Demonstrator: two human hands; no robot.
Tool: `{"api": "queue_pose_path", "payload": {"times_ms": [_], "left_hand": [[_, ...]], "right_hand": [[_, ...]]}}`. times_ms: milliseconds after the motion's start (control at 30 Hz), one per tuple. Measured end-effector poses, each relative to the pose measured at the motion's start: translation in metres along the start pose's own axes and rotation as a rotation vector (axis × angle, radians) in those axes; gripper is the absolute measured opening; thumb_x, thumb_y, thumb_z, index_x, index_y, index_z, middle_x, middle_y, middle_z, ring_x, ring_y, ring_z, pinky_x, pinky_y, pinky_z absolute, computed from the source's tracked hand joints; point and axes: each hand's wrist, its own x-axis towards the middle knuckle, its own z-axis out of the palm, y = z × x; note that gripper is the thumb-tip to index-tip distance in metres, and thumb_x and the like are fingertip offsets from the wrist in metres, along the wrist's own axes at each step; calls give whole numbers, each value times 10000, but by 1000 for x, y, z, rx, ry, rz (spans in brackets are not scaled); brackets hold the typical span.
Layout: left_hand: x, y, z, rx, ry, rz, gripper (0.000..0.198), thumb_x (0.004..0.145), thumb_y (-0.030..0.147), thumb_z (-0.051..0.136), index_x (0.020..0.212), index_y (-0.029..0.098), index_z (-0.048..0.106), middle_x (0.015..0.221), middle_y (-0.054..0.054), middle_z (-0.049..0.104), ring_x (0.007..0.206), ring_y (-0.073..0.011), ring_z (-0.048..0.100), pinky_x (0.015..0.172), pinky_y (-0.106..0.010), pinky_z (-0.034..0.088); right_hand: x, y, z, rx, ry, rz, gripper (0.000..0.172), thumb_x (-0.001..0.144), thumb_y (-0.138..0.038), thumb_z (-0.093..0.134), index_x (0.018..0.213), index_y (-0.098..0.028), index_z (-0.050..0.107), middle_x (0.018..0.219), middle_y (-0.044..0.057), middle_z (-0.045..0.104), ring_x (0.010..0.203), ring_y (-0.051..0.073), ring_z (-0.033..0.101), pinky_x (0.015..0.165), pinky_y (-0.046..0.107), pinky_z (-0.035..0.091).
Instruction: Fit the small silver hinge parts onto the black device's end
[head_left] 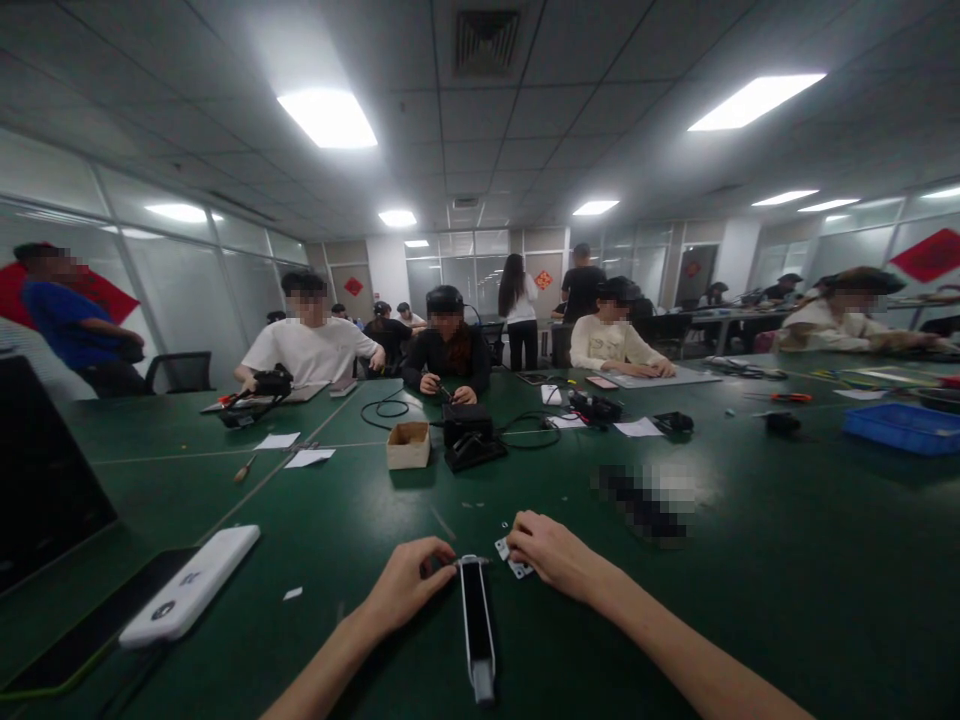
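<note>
Currently left hand [409, 582] pinches the top of a long strip [477, 625] on the bench [675, 620]; right hand [551, 552] touches a loose white bracket [516, 567], grip unclear; fitting looks unfinished.

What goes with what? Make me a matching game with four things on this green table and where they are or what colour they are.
Things:
1. cardboard box
2. tray
3. long bar
4. flat case

Place or colour:
a. between the left hand and the right hand
b. blue, far to the right
c. brown, in the middle, further back
d. white, off to the left

Pairs: 1-c, 2-b, 3-a, 4-d
</note>
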Motion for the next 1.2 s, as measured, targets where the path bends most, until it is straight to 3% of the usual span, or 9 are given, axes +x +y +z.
{"api": "queue_pose_path", "payload": {"times_ms": [333, 500, 700, 933, 1067, 1200], "left_hand": [[0, -1, 1, 2, -1, -6, 219, 827, 339, 552, 951, 191, 655, 870, -9, 678, 684, -142, 573, 650, -241, 444], [0, 1, 2, 23, 58, -10, 246, 832, 374, 541, 947, 184, 648, 873, -22, 675, 674, -147, 568, 639, -250, 447], [-3, 13, -4, -13, 208, 8, 287, 859, 385, 466, 905, 168, 649, 826, -43, 664, 661, -157, 567, 639, -262, 444], [-9, 31, 0, -371, 52, 14, 334, 798, 443, 557, 906, 137, 638, 674, -14, 606, 596, -130, 528, 551, -219, 405], [-9, 34, 4, -593, -16, -19, 364, 746, 454, 634, 908, 129, 634, 664, -2, 596, 603, -125, 541, 580, -224, 427], [-6, 30, -1, -610, -15, -49, 370, 726, 463, 646, 893, 133, 634, 668, -6, 606, 619, -138, 564, 601, -247, 454]], "right_hand": [[-1, 5, 1, -9, 12, -73, 161, 867, -103, 521, 990, -157, 609, 1003, 65, 575, 833, 155, 542, 714, 270, 450], [2, -1, 5, -6, 206, -100, 152, 886, -105, 484, 977, -116, 605, 950, 88, 590, 831, 166, 537, 725, 284, 460], [2, -30, 12, -10, 378, -383, 148, 899, -108, 453, 912, -139, 596, 887, 76, 612, 787, 155, 528, 669, 264, 439], [0, -50, 12, -29, 439, -547, 167, 938, -158, 417, 910, -166, 581, 802, 47, 615, 733, 142, 523, 642, 271, 414], [-1, -46, 11, -21, 456, -535, 177, 941, -158, 417, 905, -160, 590, 825, 46, 627, 745, 138, 527, 651, 269, 416], [-1, -40, 12, -11, 447, -474, 208, 948, -170, 398, 1022, -153, 592, 880, 62, 625, 783, 144, 536, 678, 268, 431]]}}
